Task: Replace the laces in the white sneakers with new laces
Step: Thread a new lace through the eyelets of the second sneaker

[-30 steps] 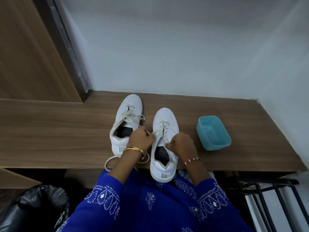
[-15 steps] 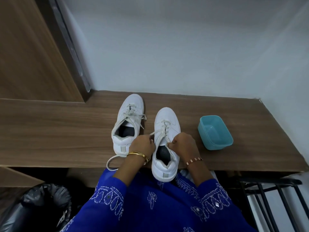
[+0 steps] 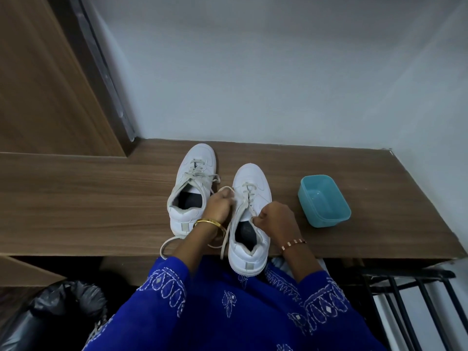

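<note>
Two white sneakers stand on a wooden shelf (image 3: 76,198), toes pointing away from me. The left sneaker (image 3: 192,183) has loose off-white laces, and a lace end loops over the shelf's front edge. The right sneaker (image 3: 249,224) sits nearer, its heel over the edge. My left hand (image 3: 219,206) pinches a loop of the right sneaker's lace (image 3: 240,198) on the shoe's left side. My right hand (image 3: 274,220) pinches the lace at the shoe's right side near the top eyelets.
A teal plastic tub (image 3: 324,200) stands on the shelf to the right of the shoes. A wooden panel (image 3: 45,84) rises at the left. Below the shelf are a black bin bag (image 3: 50,315) at left and a black metal rack (image 3: 417,300) at right.
My left hand has drawn the lace out to the left, and a loop now shows above its fingers. My right hand stays at the shoe's right side.
</note>
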